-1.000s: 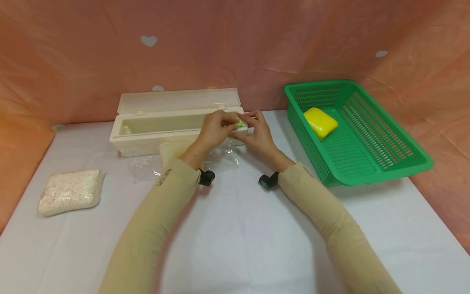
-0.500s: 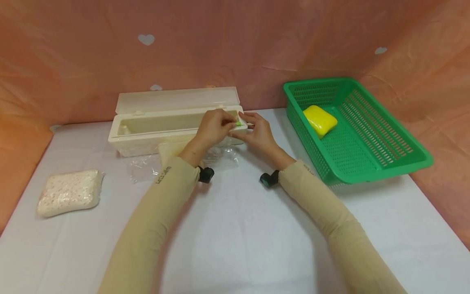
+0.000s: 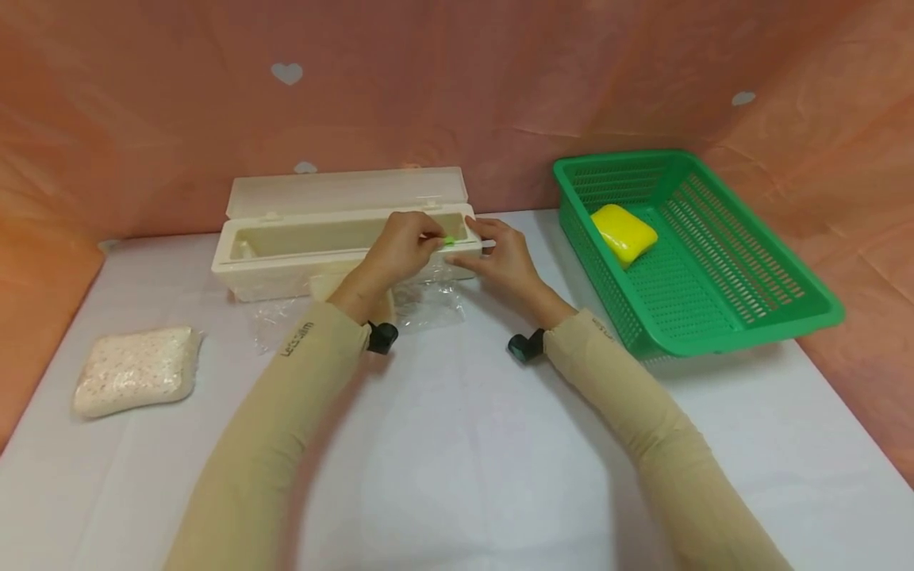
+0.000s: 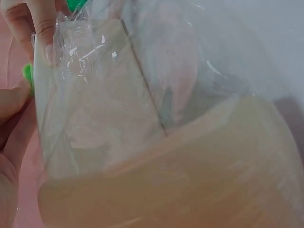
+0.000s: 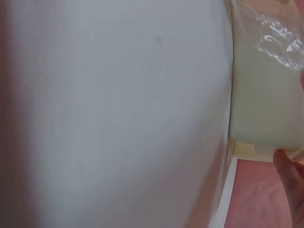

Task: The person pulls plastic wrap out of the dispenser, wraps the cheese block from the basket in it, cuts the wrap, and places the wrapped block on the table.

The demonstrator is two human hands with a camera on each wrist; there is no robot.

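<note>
A long cream cling film dispenser (image 3: 282, 277) stands with its lid (image 3: 346, 194) raised. My left hand (image 3: 396, 247) pinches a small green slide cutter (image 3: 448, 240) on its front top edge, near the right end. My right hand (image 3: 503, 254) grips that right end, thumb at the front. Clear film (image 3: 432, 305) hangs from the front onto the table. A beige block (image 4: 166, 194), its kind unclear, lies on the film in front of the dispenser, partly hidden by my left wrist in the head view.
A green basket (image 3: 714, 346) at the right holds a yellow wrapped block (image 3: 624, 235). At the left lies a speckled white block (image 3: 139, 371) wrapped in clear film. A pink curtain (image 3: 514, 79) backs the white table (image 3: 443, 476).
My left hand has slid the green cutter leftward along the dispenser's edge, away from my right hand. The right hand stays at the dispenser's right end.
</note>
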